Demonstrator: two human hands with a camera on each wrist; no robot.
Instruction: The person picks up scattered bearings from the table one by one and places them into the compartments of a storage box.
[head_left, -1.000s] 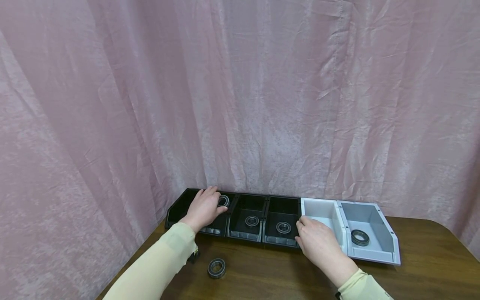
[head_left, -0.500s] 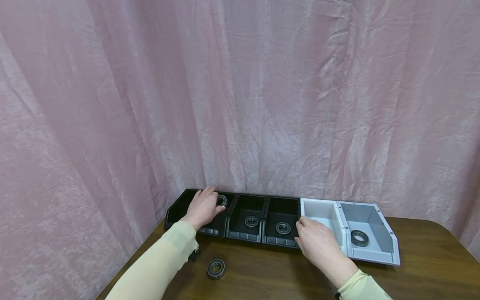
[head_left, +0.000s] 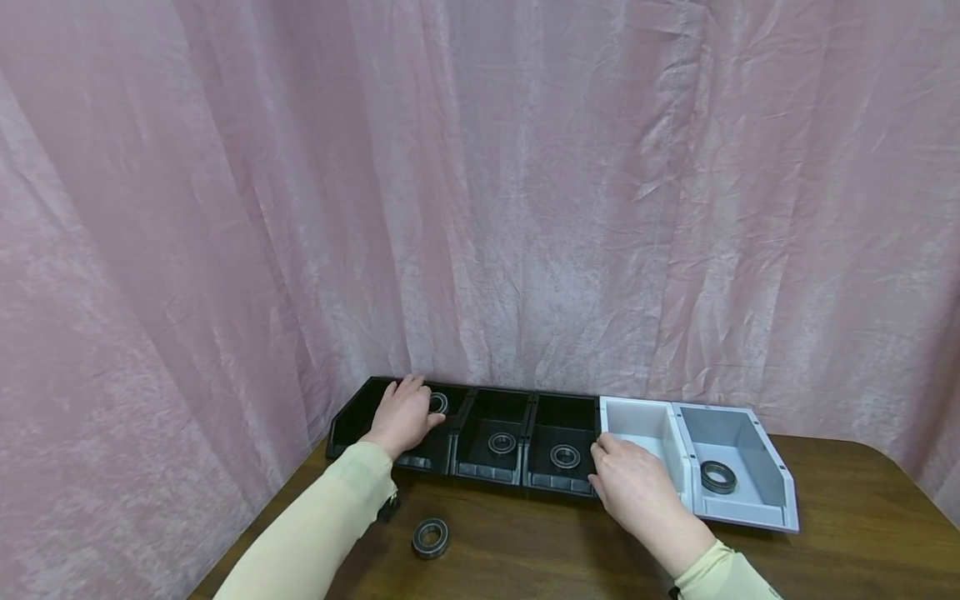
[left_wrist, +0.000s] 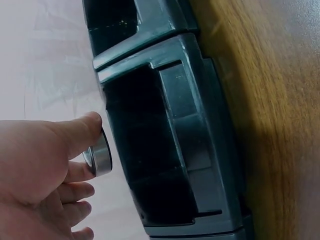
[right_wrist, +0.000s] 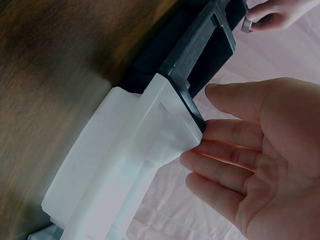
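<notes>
My left hand (head_left: 401, 419) pinches a ball bearing (left_wrist: 103, 156) between thumb and forefinger, its other fingers loosely bent. In the head view that hand is over the left end of a row of black bins (head_left: 491, 477), the bearing showing at its right side. The right hand (head_left: 636, 482) is at the seam where the last black bin meets the white bin (head_left: 637, 402). In the right wrist view its fingers extend toward that rim, holding nothing. Two more bearings, one nearer the middle (head_left: 502, 443) and one farther right (head_left: 566, 456), lie in separate black bins.
A grey bin (head_left: 787, 492) at the right end of the row contains a bearing (head_left: 718, 477). Another bearing (head_left: 431, 538) lies on the wooden table (head_left: 525, 550), in front of the black bins. A pink curtain (head_left: 480, 208) hangs behind the row.
My left hand has shifted slightly left, carrying the pinched bearing with it. The right hand stays at the same rim.
</notes>
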